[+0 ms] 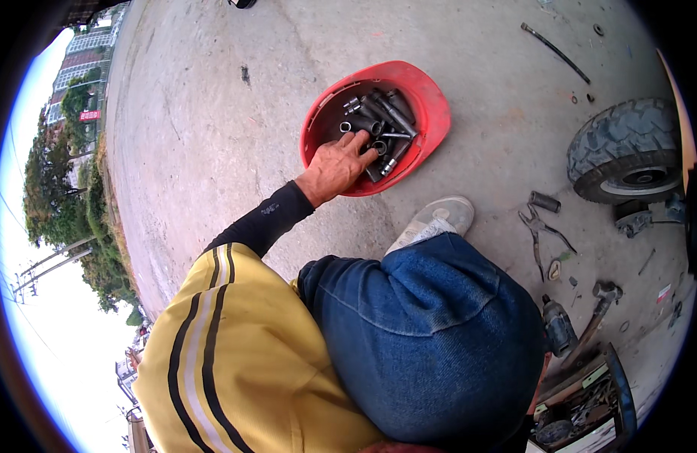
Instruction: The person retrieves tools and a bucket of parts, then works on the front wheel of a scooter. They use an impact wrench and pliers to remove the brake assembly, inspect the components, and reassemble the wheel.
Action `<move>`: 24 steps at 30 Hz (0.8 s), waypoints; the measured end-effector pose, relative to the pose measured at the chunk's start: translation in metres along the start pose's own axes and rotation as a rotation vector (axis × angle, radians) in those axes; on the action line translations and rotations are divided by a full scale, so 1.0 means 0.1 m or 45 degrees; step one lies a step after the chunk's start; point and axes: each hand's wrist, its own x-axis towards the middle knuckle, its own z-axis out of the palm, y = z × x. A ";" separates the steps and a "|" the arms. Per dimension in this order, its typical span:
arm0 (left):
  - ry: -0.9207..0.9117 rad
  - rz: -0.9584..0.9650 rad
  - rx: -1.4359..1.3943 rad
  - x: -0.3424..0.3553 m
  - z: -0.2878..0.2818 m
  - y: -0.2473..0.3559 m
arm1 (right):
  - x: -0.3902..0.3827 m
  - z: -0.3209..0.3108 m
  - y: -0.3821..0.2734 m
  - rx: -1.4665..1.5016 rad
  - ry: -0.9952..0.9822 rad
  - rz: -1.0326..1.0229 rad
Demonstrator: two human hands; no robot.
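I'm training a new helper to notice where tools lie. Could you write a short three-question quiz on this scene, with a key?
1. Multiple choice: What holds the dark, cylindrical metal sockets that the person's bare left grip is reaching among?
a) a yellow bucket
b) an upturned red plastic hard hat
c) a wooden crate

2. True or false: The grey metal pliers lie on the grey concrete ground with their handles spread apart.

3. Fill in: In the picture, the black, treaded rubber tyre is to the ____ of the hard hat.

Key: 1. b; 2. true; 3. right.
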 end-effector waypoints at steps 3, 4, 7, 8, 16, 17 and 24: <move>-0.031 -0.112 -0.046 -0.07 -0.09 -0.05 | 0.09 -0.12 0.14 0.122 0.074 0.028; -0.036 -0.204 -0.039 -0.06 -0.12 -0.04 | 0.07 -0.10 0.13 0.119 0.081 0.023; 0.039 -0.436 0.034 -0.01 -0.30 0.03 | 0.03 -0.05 0.03 -0.020 0.025 -0.024; 0.059 -0.442 0.090 0.04 -0.33 0.06 | 0.03 -0.04 0.02 -0.009 0.022 -0.020; -0.235 -0.039 -0.014 -0.06 -0.01 0.12 | 0.01 0.03 -0.01 0.007 0.004 -0.018; -0.237 -0.076 0.014 -0.09 0.03 0.15 | 0.02 0.03 -0.01 0.009 0.000 -0.026; -0.227 -0.192 -0.119 -0.11 0.24 0.21 | 0.03 -0.02 -0.01 0.006 -0.018 -0.035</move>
